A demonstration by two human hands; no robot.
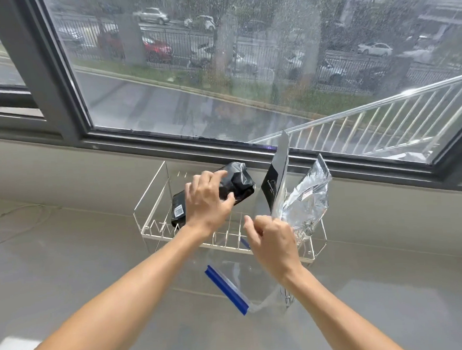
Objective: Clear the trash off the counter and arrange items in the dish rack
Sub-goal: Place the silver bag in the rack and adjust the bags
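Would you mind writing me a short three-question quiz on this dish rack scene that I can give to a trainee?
1. True or false: the left hand is on the black package in the wire dish rack.
2. Which item is the right hand pinching? A) the silver foil bag B) the tall black pouch C) the clear zip bag with the blue strip
3. Fill in: the clear zip bag hangs below the rack's ____ edge.

Key:
1. True.
2. A, as far as can be told; the black pouch stands right against it.
3. Front.
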